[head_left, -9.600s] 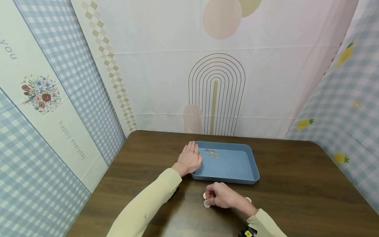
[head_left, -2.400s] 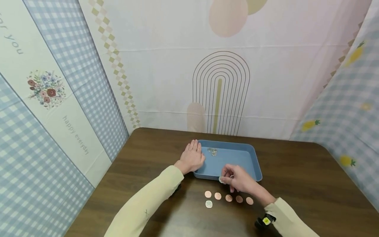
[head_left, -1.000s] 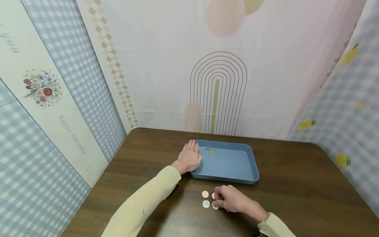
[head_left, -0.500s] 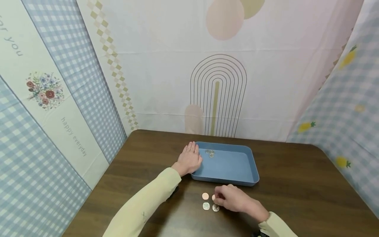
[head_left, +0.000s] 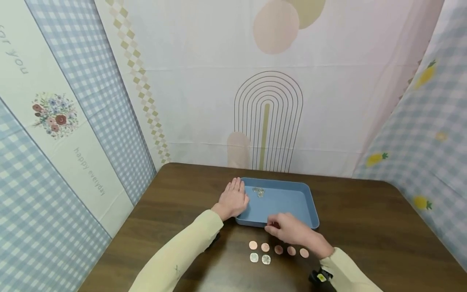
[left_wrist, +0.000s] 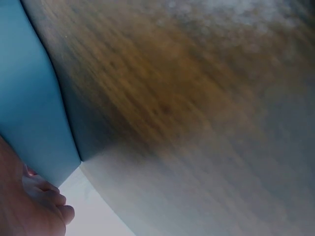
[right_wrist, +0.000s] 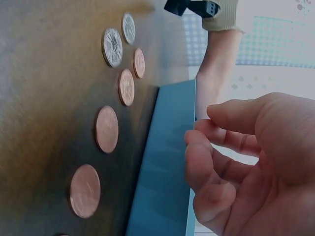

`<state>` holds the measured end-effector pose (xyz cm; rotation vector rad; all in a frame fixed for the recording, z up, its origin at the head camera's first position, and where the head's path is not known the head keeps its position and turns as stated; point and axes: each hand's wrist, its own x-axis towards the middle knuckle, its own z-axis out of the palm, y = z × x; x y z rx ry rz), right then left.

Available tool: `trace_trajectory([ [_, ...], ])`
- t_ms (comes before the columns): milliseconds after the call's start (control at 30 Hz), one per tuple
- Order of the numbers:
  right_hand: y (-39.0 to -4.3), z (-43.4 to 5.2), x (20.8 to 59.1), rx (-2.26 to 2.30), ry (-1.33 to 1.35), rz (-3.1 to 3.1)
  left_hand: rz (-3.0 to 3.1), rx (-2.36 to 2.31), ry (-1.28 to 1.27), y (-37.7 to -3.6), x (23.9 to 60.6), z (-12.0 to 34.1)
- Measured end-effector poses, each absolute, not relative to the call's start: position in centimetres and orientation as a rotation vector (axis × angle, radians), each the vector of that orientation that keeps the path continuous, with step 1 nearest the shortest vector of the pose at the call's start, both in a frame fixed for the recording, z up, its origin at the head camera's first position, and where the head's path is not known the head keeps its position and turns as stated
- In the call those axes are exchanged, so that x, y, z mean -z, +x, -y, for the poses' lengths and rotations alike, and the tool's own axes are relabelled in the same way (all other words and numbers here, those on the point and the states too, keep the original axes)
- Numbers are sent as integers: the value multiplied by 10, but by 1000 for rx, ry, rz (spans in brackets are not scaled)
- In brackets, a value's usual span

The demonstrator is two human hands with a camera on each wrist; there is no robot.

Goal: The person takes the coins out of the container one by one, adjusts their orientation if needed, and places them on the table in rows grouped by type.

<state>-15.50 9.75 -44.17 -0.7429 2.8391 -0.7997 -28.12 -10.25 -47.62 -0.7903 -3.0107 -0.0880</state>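
My left hand (head_left: pixel 232 199) lies with straight fingers along the left rim of a blue tray (head_left: pixel 288 202). Inside the tray, at its far left, is a small cluster of silver coins (head_left: pixel 260 194). My right hand (head_left: pixel 290 229) hovers over the tray's front edge, fingers loosely bent and nothing between thumb and fingertips in the right wrist view. On the table in front of the tray, several copper coins (head_left: pixel 278 250) form a row. Below the row's left end lie two silver coins, the left silver coin (head_left: pixel 253 257) and the right silver coin (head_left: pixel 266 259).
The dark wooden table (head_left: pixel 365 227) extends to both sides of the tray. A printed cloth (head_left: pixel 204 101) hangs behind it, with checked cloths at left and right. A black wrist device (head_left: pixel 321 277) sits at the right sleeve.
My right hand brought a silver coin from the tray, set it beside the other silver coin, let go, and moved back up to the tray. The left hand stayed on the rim.
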Motion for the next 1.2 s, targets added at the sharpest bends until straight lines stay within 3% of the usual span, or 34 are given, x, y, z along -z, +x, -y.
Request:
trace_trajectory([
  [500, -207, -105, 447, 932, -750, -2924, 3004, 56, -738, -293, 481, 97],
  [1200, -262, -129, 470, 931, -459, -3056, 3015, 116, -684, -305, 479, 76],
])
